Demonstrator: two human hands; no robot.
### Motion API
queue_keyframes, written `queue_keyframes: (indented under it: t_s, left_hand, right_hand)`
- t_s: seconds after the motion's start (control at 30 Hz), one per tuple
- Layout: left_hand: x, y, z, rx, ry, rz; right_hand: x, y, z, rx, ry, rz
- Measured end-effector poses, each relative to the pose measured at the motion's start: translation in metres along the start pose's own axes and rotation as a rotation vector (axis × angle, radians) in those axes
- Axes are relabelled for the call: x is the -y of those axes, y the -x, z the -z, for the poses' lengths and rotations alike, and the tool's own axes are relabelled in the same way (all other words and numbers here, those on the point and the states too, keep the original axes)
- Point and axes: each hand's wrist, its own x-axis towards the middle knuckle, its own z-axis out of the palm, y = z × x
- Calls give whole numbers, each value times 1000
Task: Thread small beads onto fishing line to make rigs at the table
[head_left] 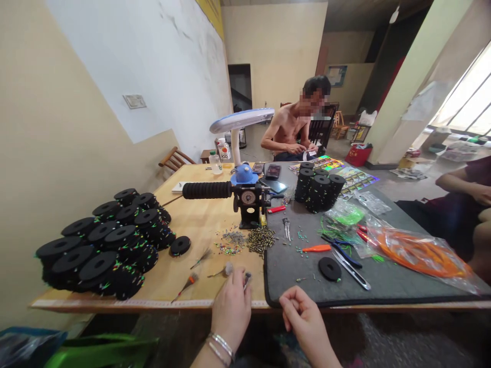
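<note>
My left hand point(232, 301), with bangles at the wrist, is at the front edge of the wooden table. Its fingers are closed around a small dark object point(247, 278) with a metallic look, too small to name. Over the edge of the grey mat, my right hand point(306, 319) has its fingers curled in a pinch; whatever they hold, if anything, is hidden. Beyond my left hand lie thin brush-like pieces point(191, 281), a pile of brass-coloured pieces point(261, 240) and colourful beads point(229, 249). Right of my right hand is a black foam ring point(330, 269).
Black foam spools point(103, 232) crowd the table's left side; more foam rolls point(320, 186) stand at the back right. A winding device point(249, 204) and blue-based lamp point(245, 175) stand mid-table. Pliers point(347, 253), a cutter knife point(351, 270) and bagged orange tubing point(418, 253) lie right. Two people sit nearby.
</note>
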Motion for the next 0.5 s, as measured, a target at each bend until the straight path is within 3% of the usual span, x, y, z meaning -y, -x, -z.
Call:
queue_keyframes:
  t_s: [0.23,0.5]
  left_hand:
    - [5,4,0,36,407,44]
    - [-8,32,2,311,929,380]
  right_hand:
    - [-14,6,-3,-41,-6,18]
    - [-8,9,-7,22,-38,-47]
